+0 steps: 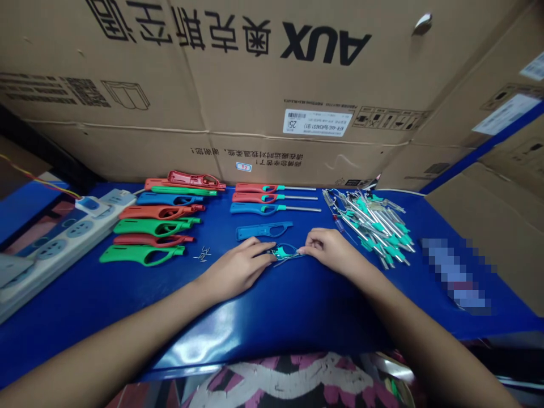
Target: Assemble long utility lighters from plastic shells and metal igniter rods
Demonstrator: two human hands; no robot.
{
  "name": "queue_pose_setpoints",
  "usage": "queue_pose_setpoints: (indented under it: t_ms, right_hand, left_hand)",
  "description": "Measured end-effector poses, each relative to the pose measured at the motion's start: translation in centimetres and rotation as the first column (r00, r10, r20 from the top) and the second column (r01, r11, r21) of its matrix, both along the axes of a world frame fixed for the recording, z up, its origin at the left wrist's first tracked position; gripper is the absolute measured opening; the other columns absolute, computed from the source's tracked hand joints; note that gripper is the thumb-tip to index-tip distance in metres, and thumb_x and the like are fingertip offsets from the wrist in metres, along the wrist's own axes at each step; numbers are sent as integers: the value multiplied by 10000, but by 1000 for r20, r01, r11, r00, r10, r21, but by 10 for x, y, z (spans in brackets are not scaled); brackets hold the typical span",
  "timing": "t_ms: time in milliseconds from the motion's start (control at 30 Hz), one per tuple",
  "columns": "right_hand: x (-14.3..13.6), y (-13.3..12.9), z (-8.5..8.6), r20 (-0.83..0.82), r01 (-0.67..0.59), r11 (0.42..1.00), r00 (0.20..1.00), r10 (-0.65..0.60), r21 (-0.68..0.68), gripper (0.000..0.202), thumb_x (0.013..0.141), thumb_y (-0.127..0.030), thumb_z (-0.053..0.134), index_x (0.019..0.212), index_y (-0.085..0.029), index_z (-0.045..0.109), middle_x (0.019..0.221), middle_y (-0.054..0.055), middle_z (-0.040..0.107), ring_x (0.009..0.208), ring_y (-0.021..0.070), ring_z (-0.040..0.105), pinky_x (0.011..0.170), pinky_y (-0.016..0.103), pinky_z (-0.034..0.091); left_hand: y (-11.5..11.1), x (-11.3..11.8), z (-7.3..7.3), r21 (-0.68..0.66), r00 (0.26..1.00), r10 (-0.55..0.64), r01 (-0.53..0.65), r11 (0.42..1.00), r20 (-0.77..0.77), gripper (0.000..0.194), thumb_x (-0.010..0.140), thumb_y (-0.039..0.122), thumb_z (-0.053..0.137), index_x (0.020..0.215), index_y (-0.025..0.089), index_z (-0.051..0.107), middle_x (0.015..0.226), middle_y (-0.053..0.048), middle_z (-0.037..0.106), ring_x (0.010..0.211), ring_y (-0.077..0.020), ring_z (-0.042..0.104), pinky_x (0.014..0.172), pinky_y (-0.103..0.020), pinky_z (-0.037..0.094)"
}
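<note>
Fingers of my left hand (240, 267) hold the blue casing (290, 246) by its rear, just nearer me than the loose blue shell (263, 230); my right hand (329, 249) pinches the casing's front end. Keeping it flat should help the teal insert (280, 252) stay seated.

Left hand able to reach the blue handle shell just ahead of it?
Probably yes: the blue handle shell lies just beyond the left hand, with nothing visible covering it. That hand is on the partly built piece, though.
</note>
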State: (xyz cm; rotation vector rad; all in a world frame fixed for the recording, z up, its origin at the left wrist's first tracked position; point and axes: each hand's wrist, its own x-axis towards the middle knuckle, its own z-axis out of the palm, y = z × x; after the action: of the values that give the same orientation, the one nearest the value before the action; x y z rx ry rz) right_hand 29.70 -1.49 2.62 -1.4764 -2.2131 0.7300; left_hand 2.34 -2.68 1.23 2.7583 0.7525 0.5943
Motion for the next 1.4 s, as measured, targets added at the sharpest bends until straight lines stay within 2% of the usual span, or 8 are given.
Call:
queue_pose_setpoints:
  t_ms: [200, 333, 433, 533, 800, 1033, 1233, 1400]
  right_hand:
    - [5, -4, 8, -46, -48, 999, 998, 47, -23, 146, 837, -303, 739, 791, -184, 669, 740, 3, 608, 598, 112, 518, 566, 238, 410]
    - [6, -12, 12, -26, -212, 976, 977, 213, 49, 133, 919, -319, 645, 980, -209, 688, 882, 29, 623, 633, 112, 522, 612, 253, 435]
    - [3, -16, 11, 19, -303, 950, 953, 302, 69, 130, 939, -296, 612, 1037, -233, 670, 990, 45, 631, 779, 142, 589, 712, 270, 465]
    - [1, -17, 11, 97, -314, 947, 947, 306, 71, 110, 931, -277, 613, 1029, -241, 648, 1042, 41, 629, 847, 156, 609, 740, 273, 463]
    - [-1, -21, 18, 163, -350, 934, 928, 334, 77, 120, 891, -234, 591, 999, -252, 640, 1070, 32, 614, 794, 139, 606, 718, 266, 446]
    - [-6, -18, 6, 197, -331, 932, 933, 300, 145, 118, 967, -322, 553, 921, -240, 625, 1034, 26, 609, 824, 137, 605, 708, 256, 428]
    - [-5, -17, 4, 204, -339, 931, 929, 309, 135, 106, 963, -318, 559, 1030, -244, 594, 1035, 33, 614, 841, 154, 601, 711, 266, 431]
    - [-4, -18, 6, 205, -349, 927, 926, 318, 138, 105, 961, -309, 560, 1038, -243, 591, 1052, 32, 618, 846, 154, 604, 709, 269, 429]
  left_hand:
    - [-2, 2, 2, -26, 1000, -5, 5, 1000, -4, 285, 1013, 175, 447, 1176, 165, 680, 1323, -143, 629, 1098, -239, 586, 922, -431, 559]
    - [-3, 2, 3, -43, 1000, -1, 1, 999, -3, 293, 1010, 161, 445, 1190, 173, 677, 1321, -140, 631, 1106, -236, 588, 934, -433, 555]
    - [-3, 2, 3, -44, 1000, 0, 0, 999, -3, 291, 1006, 157, 451, 1189, 176, 677, 1319, -134, 632, 1112, -238, 584, 938, -436, 552]
    - [-4, 2, 3, -36, 1000, 3, -4, 999, -20, 283, 1004, 158, 456, 1179, 170, 678, 1339, -134, 619, 1118, -246, 575, 945, -446, 548]
    - [-3, 2, 2, -33, 1000, 4, -4, 999, -6, 279, 1009, 176, 458, 1187, 181, 673, 1331, -125, 622, 1118, -238, 579, 950, -433, 544]
    - [-2, 2, 2, -6, 1000, 7, -7, 1000, -16, 291, 1014, 183, 450, 1188, 164, 683, 1329, -139, 621, 1130, -250, 578, 951, -459, 552]
    - [-1, -1, 0, 49, 1000, -2, 2, 999, 13, 275, 1001, 190, 485, 1156, 173, 712, 1298, -125, 653, 1087, -241, 626, 900, -428, 589]
    - [0, -4, -5, 64, 995, 15, -21, 998, 98, 230, 997, 228, 526, 1067, 185, 741, 1164, -89, 722, 1014, -199, 687, 868, -365, 607]
